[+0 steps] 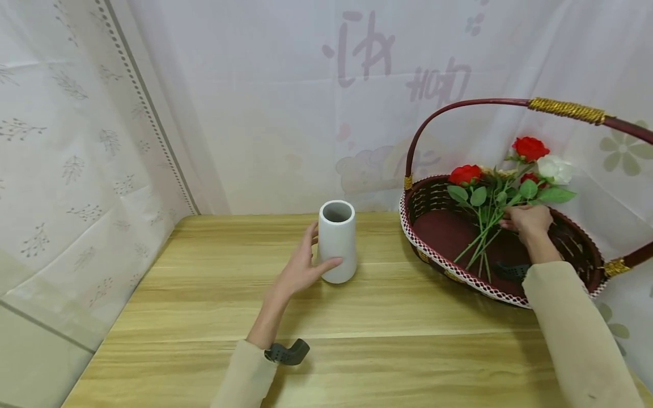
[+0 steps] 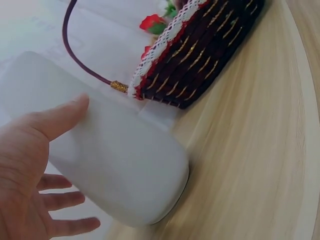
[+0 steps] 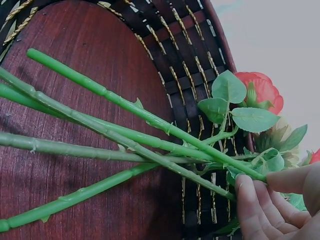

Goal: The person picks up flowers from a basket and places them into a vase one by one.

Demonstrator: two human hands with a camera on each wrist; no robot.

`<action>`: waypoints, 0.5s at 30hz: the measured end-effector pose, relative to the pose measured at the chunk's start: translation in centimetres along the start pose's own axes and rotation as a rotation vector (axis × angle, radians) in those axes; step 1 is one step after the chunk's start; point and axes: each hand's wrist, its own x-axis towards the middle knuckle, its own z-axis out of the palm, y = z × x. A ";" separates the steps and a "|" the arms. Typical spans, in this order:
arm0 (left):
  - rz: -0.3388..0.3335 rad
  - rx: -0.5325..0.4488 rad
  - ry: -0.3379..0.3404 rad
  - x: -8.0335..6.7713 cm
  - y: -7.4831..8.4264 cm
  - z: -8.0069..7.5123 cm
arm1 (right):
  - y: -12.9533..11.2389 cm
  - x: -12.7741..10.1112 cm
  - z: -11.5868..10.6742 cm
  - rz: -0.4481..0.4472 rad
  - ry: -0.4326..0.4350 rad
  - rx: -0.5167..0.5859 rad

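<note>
A white vase (image 1: 338,249) stands upright on the wooden table. My left hand (image 1: 300,269) is at its left side, thumb across the front against or very near the wall. In the left wrist view the other fingers (image 2: 62,201) are spread and fairly straight beside the vase (image 2: 120,150). My right hand (image 1: 530,220) reaches into the dark red woven basket (image 1: 433,232). Thumb and fingers pinch a green rose stem (image 3: 150,117) below the blooms; which bloom it bears, I cannot tell. Red roses (image 1: 465,174) and a white rose (image 1: 555,169) lean on the basket's far rim, their stems crossing.
The basket's tall arched handle (image 1: 471,102), wrapped in gold cord, rises over the flowers. White-and-red lace trim (image 1: 449,265) runs along its rim. Behind the table (image 1: 214,300) hangs a pale printed curtain (image 1: 265,113), with another patterned cloth (image 1: 76,158) on the left.
</note>
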 end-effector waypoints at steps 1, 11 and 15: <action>0.013 -0.004 0.006 0.1 0.0 0.1 | 0.0 -0.1 0.0 -0.005 0.002 -0.004; 0.102 -0.052 0.069 0.9 0.4 1.4 | -0.1 -0.5 0.0 -0.030 0.019 -0.002; 0.095 -0.062 0.081 1.0 0.6 1.8 | -0.1 -0.6 0.2 -0.037 0.020 0.041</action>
